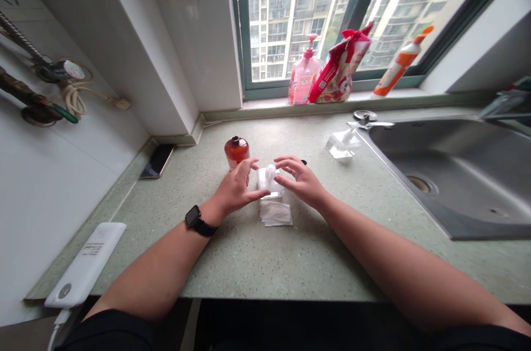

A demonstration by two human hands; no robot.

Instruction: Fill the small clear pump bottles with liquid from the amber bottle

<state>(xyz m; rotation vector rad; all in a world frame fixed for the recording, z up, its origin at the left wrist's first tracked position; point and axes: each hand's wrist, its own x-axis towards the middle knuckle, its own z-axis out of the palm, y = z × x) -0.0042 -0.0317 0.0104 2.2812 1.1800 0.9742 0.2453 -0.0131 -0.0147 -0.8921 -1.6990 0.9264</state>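
A clear, square-based container (270, 187) with a whitish rounded top stands on the counter between my hands. My left hand (238, 185) is at its left side, thumb and fingers spread. On the right, my right hand (302, 180) curves toward it with fingers apart, the thumb close to its top; whether either hand touches it I cannot tell. Just in front lie folded white tissues (276, 213). Behind my left hand stands an amber bottle (237, 150) with a dark neck, its lower part hidden. A small black object (304, 162) peeks out behind my right hand.
Another clear square container (343, 144) with a whitish top stands near the steel sink (456, 174). A phone (158, 161) and a white power bank (86, 265) lie at left. On the windowsill are a pink pump bottle (303, 78), a red bag (342, 71) and an orange-white bottle (398, 70).
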